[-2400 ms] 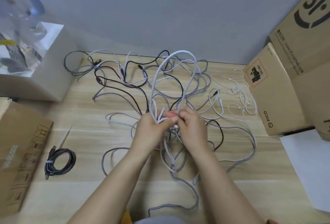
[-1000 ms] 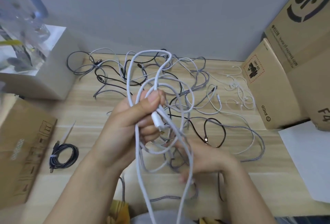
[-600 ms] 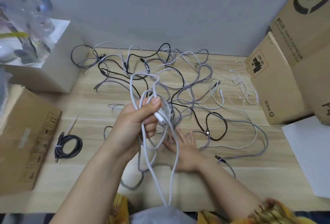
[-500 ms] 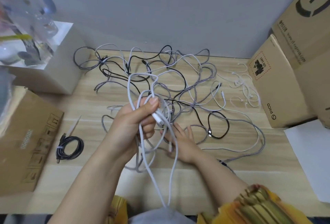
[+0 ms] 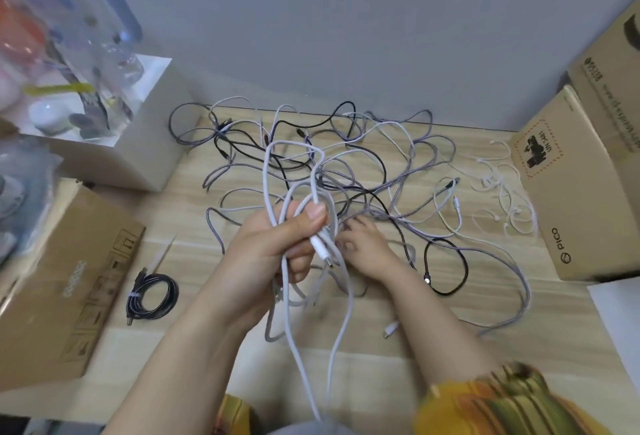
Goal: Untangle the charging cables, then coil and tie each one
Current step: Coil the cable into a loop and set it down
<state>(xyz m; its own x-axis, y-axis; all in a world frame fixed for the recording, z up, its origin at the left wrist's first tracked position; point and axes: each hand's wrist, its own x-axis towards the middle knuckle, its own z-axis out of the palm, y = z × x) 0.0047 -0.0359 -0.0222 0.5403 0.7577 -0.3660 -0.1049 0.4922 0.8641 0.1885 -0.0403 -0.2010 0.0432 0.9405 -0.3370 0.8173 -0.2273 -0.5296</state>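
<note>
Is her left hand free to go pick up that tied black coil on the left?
Probably not yet. The left hand grips loops of the white cable. The coiled black cable lies on bare table, unobstructed.

The table (image 5: 398, 348) is pale wood-grain laminate, smooth and matt. The white cable (image 5: 287, 323) looks like smooth matt plastic; the grey cables (image 5: 519, 282) are woven braid, rougher. The coiled black cable (image 5: 152, 296) at near left has a slight sheen. The boxes (image 5: 568, 199) are plain matt brown cardboard.
</note>
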